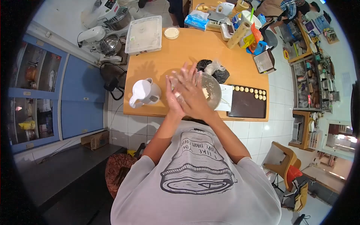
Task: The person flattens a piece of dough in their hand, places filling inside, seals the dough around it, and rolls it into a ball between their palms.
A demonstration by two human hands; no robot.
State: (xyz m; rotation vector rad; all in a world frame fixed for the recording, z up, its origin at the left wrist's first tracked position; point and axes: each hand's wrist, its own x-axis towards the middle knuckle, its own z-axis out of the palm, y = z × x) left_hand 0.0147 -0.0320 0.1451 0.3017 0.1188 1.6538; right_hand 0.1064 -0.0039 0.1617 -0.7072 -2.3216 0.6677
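My left hand (173,100) and my right hand (191,94) are pressed palm to palm above the near side of the table, fingers stretched out. A small pale piece of dough (177,95) shows between the palms, mostly hidden by them. Pale residue coats the fingers. Behind my right hand is a metal mixing bowl (215,92), with some pale dough (205,93) visible inside. To its right, a dark baking tray (245,107) carries several small round dough balls (251,90) along its far edge and far right corner.
A white kitchen scale or pitcher-like container (142,90) stands left of my hands. Beyond the bowl lies a black plastic bag (221,77). A lidded plastic box (144,35) and a small round tub (171,33) sit at the far left. White paper (226,98) lies between bowl and tray.
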